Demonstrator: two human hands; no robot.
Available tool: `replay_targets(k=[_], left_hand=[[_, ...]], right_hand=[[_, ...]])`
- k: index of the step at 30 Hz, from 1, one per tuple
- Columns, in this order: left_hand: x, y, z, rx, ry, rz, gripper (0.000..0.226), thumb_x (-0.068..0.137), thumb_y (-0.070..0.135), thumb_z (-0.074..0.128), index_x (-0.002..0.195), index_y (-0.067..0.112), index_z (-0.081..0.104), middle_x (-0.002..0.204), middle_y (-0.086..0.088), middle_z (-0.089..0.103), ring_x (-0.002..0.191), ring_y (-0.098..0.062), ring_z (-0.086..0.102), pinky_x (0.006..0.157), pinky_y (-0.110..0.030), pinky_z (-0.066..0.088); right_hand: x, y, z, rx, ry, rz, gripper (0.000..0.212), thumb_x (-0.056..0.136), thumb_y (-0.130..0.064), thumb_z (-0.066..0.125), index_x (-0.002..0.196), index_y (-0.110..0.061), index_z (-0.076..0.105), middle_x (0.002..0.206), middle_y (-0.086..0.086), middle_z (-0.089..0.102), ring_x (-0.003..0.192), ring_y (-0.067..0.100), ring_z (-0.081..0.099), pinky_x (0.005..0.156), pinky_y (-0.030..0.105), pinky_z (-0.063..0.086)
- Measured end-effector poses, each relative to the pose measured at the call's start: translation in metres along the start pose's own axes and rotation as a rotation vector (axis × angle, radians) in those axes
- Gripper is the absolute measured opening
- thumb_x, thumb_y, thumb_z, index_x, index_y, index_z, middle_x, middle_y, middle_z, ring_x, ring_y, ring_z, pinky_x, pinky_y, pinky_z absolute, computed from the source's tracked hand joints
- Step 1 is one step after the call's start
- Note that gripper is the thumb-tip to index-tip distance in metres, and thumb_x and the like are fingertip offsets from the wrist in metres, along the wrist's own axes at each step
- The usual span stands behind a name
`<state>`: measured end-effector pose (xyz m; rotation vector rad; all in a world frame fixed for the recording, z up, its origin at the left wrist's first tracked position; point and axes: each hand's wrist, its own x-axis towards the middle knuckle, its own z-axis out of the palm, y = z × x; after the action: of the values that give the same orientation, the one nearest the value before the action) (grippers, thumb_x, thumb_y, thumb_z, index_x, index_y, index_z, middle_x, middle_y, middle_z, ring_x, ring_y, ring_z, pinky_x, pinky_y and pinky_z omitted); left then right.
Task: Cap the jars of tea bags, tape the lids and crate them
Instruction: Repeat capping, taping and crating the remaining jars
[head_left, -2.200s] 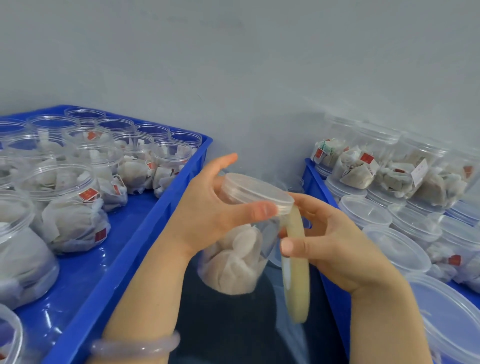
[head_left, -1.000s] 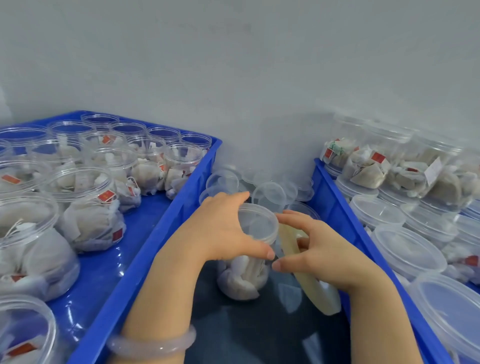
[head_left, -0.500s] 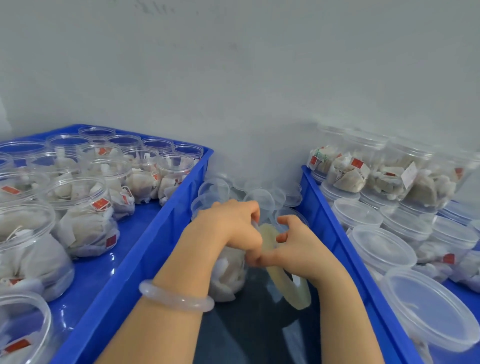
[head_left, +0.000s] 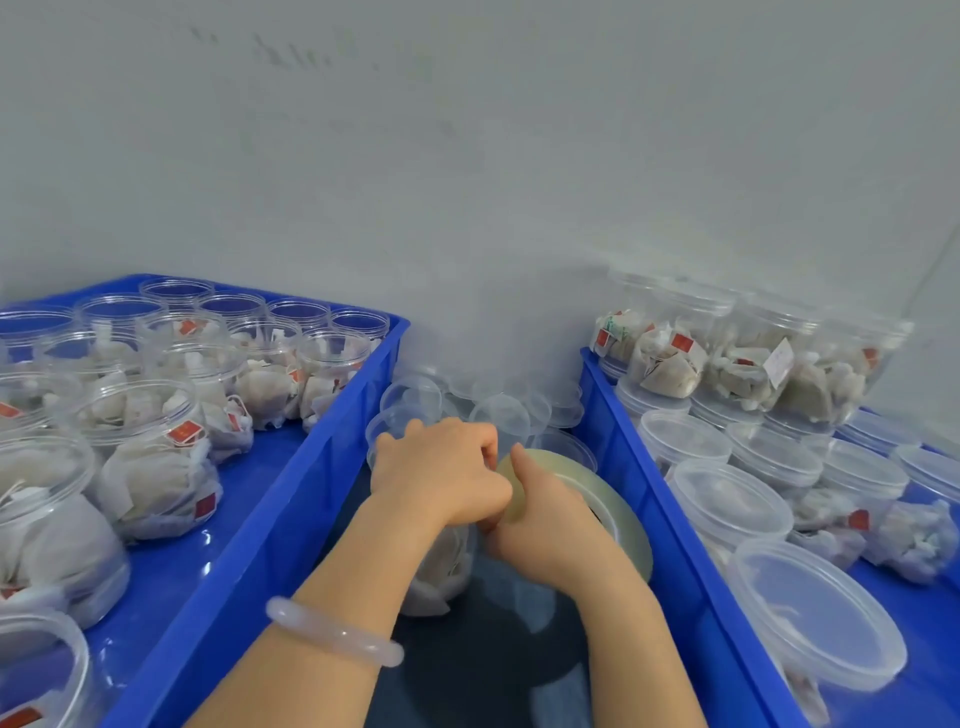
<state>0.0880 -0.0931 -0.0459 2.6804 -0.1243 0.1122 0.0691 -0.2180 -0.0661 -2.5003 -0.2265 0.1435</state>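
Observation:
A clear capped jar of tea bags (head_left: 441, 566) stands on the dark surface between two blue crates. My left hand (head_left: 441, 475) is clamped over its lid and hides the top. My right hand (head_left: 540, 514) presses against the jar's right side, with a roll of clear tape (head_left: 608, 499) hanging around it. Which fingers touch the tape strip is hidden between the two hands.
The left blue crate (head_left: 291, 499) holds several uncapped jars of tea bags. The right blue crate (head_left: 691, 566) holds several capped jars, some stacked. Loose clear lids (head_left: 504, 415) lie in a pile behind my hands, against the grey wall.
The jar came down from mid-air onto the dark surface. My left hand closed over its lid, and my right hand with the tape roll moved in against the jar's side.

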Motion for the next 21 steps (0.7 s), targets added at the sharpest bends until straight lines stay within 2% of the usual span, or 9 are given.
replay_targets(k=[3, 6, 8, 10, 12, 14, 17, 19, 21], left_hand=[[-0.002, 0.006, -0.001, 0.002, 0.051, -0.046, 0.019, 0.061, 0.024, 0.054, 0.079, 0.03, 0.052, 0.085, 0.012, 0.047, 0.096, -0.023, 0.042, 0.076, -0.04, 0.026], [-0.003, 0.007, 0.002, -0.019, 0.062, -0.071, 0.021, 0.064, 0.025, 0.052, 0.084, 0.03, 0.055, 0.089, 0.01, 0.051, 0.1, -0.025, 0.042, 0.077, -0.041, 0.027], [0.001, 0.001, -0.002, -0.022, 0.137, -0.16, 0.023, 0.066, 0.026, 0.053, 0.089, 0.029, 0.055, 0.098, 0.005, 0.055, 0.104, -0.029, 0.043, 0.078, -0.041, 0.029], [0.008, -0.005, -0.012, -0.038, 0.181, -0.245, 0.025, 0.067, 0.026, 0.059, 0.091, 0.027, 0.055, 0.105, 0.001, 0.056, 0.107, -0.031, 0.043, 0.082, -0.04, 0.033], [0.011, 0.0, -0.01, 0.016, 0.084, -0.178, 0.031, 0.063, 0.023, 0.063, 0.094, 0.027, 0.056, 0.105, 0.001, 0.057, 0.108, -0.031, 0.044, 0.087, -0.042, 0.036], [0.008, 0.007, -0.003, 0.07, 0.031, -0.094, 0.034, 0.066, 0.026, 0.062, 0.099, 0.028, 0.055, 0.105, 0.003, 0.056, 0.11, -0.03, 0.045, 0.086, -0.043, 0.035], [0.01, 0.0, -0.002, 0.06, -0.024, -0.04, 0.051, 0.066, 0.06, 0.065, 0.107, 0.032, 0.055, 0.114, 0.009, 0.056, 0.113, -0.025, 0.048, 0.085, -0.039, 0.038], [0.007, -0.006, -0.006, -0.171, 0.064, 0.018, 0.064, 0.072, 0.073, 0.053, 0.122, 0.033, 0.053, 0.131, 0.011, 0.051, 0.122, -0.017, 0.047, 0.093, -0.035, 0.038], [-0.001, -0.014, -0.003, -0.5, 0.332, 0.07, 0.049, 0.083, 0.062, 0.049, 0.121, 0.031, 0.057, 0.128, 0.014, 0.054, 0.118, -0.005, 0.048, 0.093, -0.025, 0.037]], right_hand=[[-0.011, -0.003, 0.008, -0.065, 0.066, 0.009, 0.082, 0.087, -0.021, 0.05, 0.15, -0.02, -0.004, 0.083, 0.002, 0.057, 0.072, 0.014, 0.057, 0.06, 0.027, 0.044], [-0.029, -0.006, 0.007, -0.08, 0.14, 0.009, 0.079, 0.086, -0.02, 0.051, 0.149, -0.021, 0.003, 0.089, 0.0, 0.055, 0.079, 0.016, 0.057, 0.066, 0.027, 0.047], [-0.051, -0.015, 0.012, -0.11, 0.157, -0.065, 0.069, 0.077, -0.026, 0.055, 0.137, -0.034, 0.02, 0.083, -0.013, 0.047, 0.078, 0.011, 0.05, 0.061, 0.014, 0.039], [-0.069, -0.026, 0.024, -0.132, 0.073, -0.162, 0.07, 0.062, -0.038, 0.053, 0.124, -0.045, 0.023, 0.077, -0.019, 0.043, 0.079, 0.007, 0.047, 0.062, 0.011, 0.036], [-0.067, -0.021, 0.029, -0.091, 0.043, -0.182, 0.079, 0.062, -0.038, 0.054, 0.132, -0.047, 0.019, 0.092, -0.018, 0.052, 0.094, 0.011, 0.056, 0.075, 0.019, 0.042], [-0.051, -0.007, 0.028, -0.114, 0.037, -0.098, 0.08, 0.072, -0.028, 0.059, 0.139, -0.041, 0.017, 0.105, -0.007, 0.057, 0.102, 0.017, 0.057, 0.084, 0.03, 0.047], [-0.035, 0.018, 0.032, -0.191, -0.011, -0.009, 0.083, 0.08, -0.029, 0.058, 0.146, -0.037, 0.009, 0.122, 0.003, 0.056, 0.113, 0.023, 0.053, 0.09, 0.033, 0.045], [-0.029, 0.027, 0.044, -0.228, -0.025, 0.038, 0.078, 0.082, -0.043, 0.06, 0.144, -0.032, 0.014, 0.128, 0.007, 0.054, 0.119, 0.028, 0.048, 0.093, 0.037, 0.043], [-0.026, 0.031, 0.053, -0.318, 0.033, 0.039, 0.071, 0.078, -0.06, 0.059, 0.136, -0.034, 0.029, 0.126, 0.006, 0.049, 0.121, 0.029, 0.041, 0.096, 0.037, 0.038]])
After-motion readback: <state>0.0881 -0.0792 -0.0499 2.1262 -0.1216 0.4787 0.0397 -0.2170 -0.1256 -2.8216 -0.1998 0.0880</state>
